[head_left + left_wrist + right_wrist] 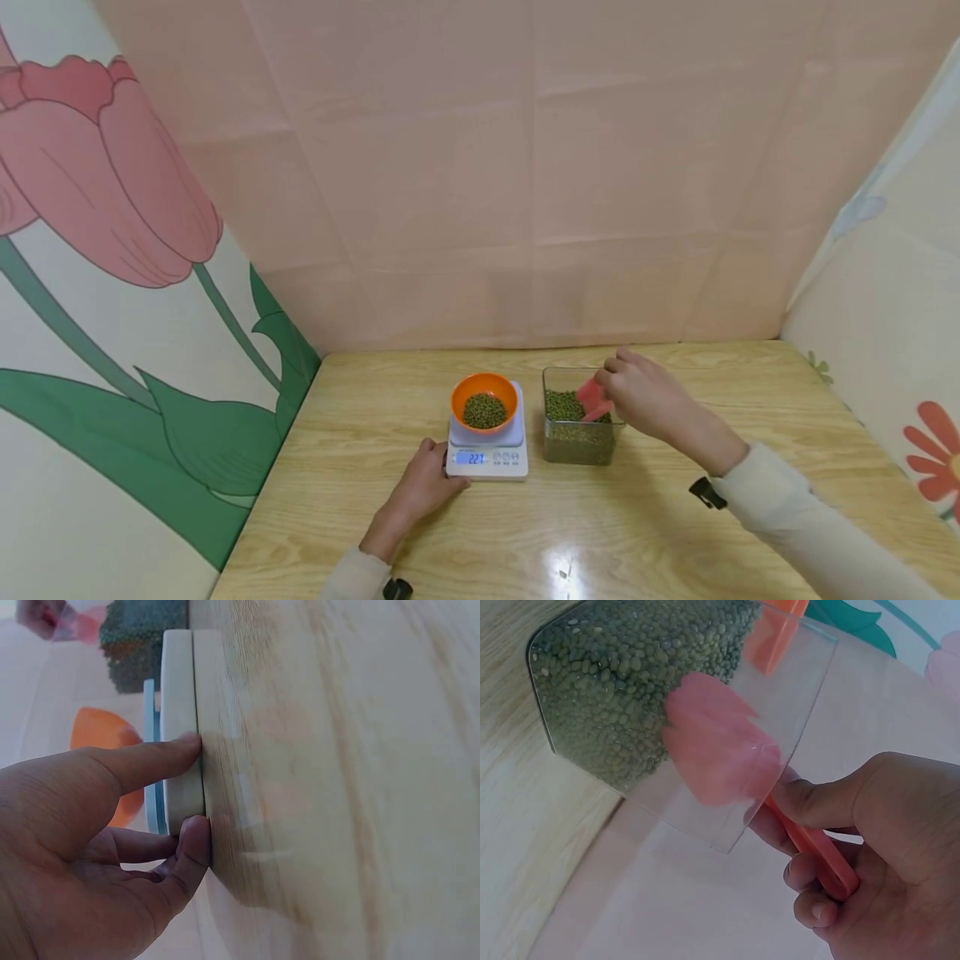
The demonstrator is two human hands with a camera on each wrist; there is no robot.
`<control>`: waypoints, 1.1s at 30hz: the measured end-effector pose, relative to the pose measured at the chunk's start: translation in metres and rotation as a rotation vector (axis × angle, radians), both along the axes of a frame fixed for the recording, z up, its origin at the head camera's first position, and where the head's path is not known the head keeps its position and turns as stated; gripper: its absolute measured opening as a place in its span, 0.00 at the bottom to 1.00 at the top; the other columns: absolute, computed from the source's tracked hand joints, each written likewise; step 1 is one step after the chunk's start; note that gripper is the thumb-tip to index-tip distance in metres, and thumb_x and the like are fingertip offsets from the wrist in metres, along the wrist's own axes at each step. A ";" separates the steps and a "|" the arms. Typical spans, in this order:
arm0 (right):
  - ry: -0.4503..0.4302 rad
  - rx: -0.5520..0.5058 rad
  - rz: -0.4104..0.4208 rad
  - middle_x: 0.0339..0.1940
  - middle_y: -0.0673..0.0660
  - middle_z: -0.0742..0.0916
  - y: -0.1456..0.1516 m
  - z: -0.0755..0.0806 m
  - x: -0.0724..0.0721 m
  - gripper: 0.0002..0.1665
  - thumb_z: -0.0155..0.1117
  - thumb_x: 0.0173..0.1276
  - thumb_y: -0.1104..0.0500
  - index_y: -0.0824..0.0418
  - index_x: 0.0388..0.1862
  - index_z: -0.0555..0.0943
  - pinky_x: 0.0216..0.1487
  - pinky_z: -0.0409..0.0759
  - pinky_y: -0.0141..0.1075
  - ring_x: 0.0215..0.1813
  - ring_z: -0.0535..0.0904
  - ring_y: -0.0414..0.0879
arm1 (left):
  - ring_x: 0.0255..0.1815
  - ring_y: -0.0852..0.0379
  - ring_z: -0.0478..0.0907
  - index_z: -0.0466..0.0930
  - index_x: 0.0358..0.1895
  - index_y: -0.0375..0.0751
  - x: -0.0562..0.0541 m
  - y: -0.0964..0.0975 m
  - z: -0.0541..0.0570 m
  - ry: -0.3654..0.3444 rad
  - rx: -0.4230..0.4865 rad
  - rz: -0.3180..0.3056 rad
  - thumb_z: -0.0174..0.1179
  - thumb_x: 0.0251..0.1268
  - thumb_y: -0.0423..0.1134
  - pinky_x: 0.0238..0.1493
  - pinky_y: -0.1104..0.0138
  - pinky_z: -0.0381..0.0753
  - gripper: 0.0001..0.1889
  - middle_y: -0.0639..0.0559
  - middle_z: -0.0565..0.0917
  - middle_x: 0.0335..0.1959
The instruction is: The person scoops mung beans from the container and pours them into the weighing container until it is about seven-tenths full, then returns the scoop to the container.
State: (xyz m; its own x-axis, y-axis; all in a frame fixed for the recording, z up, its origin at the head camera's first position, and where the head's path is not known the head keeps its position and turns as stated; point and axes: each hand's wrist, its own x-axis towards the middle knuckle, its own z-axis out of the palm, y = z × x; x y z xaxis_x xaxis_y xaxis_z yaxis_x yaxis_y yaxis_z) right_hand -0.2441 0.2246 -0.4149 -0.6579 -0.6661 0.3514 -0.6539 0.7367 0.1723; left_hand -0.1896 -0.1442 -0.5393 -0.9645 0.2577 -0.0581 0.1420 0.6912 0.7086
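Observation:
My left hand [426, 483] grips the front left corner of a white kitchen scale [487, 471], its thumb [169, 757] along the front edge and curled fingers at the side. An orange bowl [484, 379] with green mung beans [484, 411] in it sits on the scale's platform, and the display [471, 459] is lit. In my right hand [645, 396] is a pink-red scoop [712, 742], held by its handle [821, 859]. The scoop's head is inside a clear square container [577, 446], against the mung beans [622, 675] there.
The container stands just right of the scale on a wood-grain table [360, 400]. A pinkish cloth backdrop [450, 208] rises behind the table, with flower-printed panels at the left [112, 350] and right [877, 350].

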 end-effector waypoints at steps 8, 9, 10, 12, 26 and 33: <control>0.004 -0.023 0.001 0.29 0.55 0.87 -0.001 -0.007 -0.002 0.12 0.85 0.50 0.70 0.64 0.31 0.88 0.36 0.76 0.41 0.31 0.73 0.47 | 0.44 0.55 0.67 0.82 0.65 0.34 -0.001 0.000 0.000 -0.001 -0.003 0.002 0.77 0.64 0.39 0.44 0.66 0.74 0.27 0.48 0.77 0.46; -0.001 -0.029 -0.001 0.29 0.55 0.87 -0.001 -0.008 -0.002 0.13 0.85 0.50 0.71 0.64 0.32 0.88 0.36 0.76 0.40 0.31 0.73 0.48 | 0.44 0.55 0.67 0.82 0.65 0.35 0.000 0.000 0.000 0.001 -0.006 0.001 0.77 0.64 0.39 0.44 0.66 0.74 0.27 0.48 0.77 0.46; -0.004 -0.035 0.001 0.29 0.55 0.87 -0.001 -0.009 -0.002 0.13 0.84 0.50 0.71 0.64 0.32 0.88 0.36 0.77 0.40 0.31 0.74 0.48 | 0.44 0.55 0.67 0.82 0.65 0.35 0.000 0.000 0.000 0.003 -0.006 -0.001 0.77 0.64 0.39 0.44 0.66 0.74 0.27 0.49 0.77 0.46; -0.009 -0.041 0.000 0.30 0.56 0.88 -0.002 -0.010 -0.002 0.13 0.84 0.50 0.71 0.64 0.33 0.88 0.36 0.77 0.40 0.32 0.74 0.48 | 0.44 0.55 0.67 0.82 0.65 0.35 0.000 0.000 0.000 0.006 -0.009 -0.002 0.77 0.64 0.39 0.44 0.66 0.74 0.27 0.49 0.77 0.46; 0.007 -0.041 0.036 0.30 0.56 0.88 -0.005 -0.016 -0.004 0.13 0.76 0.52 0.78 0.65 0.34 0.88 0.38 0.77 0.41 0.32 0.76 0.48 | 0.44 0.55 0.67 0.82 0.65 0.35 0.001 0.000 0.000 0.005 -0.006 0.001 0.76 0.64 0.39 0.44 0.66 0.73 0.27 0.49 0.77 0.45; -0.010 -0.049 0.032 0.32 0.57 0.89 -0.005 -0.019 -0.004 0.14 0.74 0.53 0.79 0.65 0.35 0.89 0.40 0.78 0.42 0.33 0.78 0.49 | 0.44 0.55 0.68 0.82 0.66 0.35 0.000 0.000 -0.001 -0.013 0.012 0.014 0.76 0.65 0.39 0.44 0.67 0.74 0.27 0.49 0.77 0.47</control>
State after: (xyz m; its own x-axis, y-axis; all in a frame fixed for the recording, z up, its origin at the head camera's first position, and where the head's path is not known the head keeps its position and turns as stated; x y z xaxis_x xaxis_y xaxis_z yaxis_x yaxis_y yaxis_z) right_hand -0.2485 0.2200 -0.4338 -0.6402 -0.6689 0.3778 -0.6786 0.7229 0.1298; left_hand -0.1899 -0.1445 -0.5398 -0.9671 0.2451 -0.0679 0.1230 0.6842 0.7189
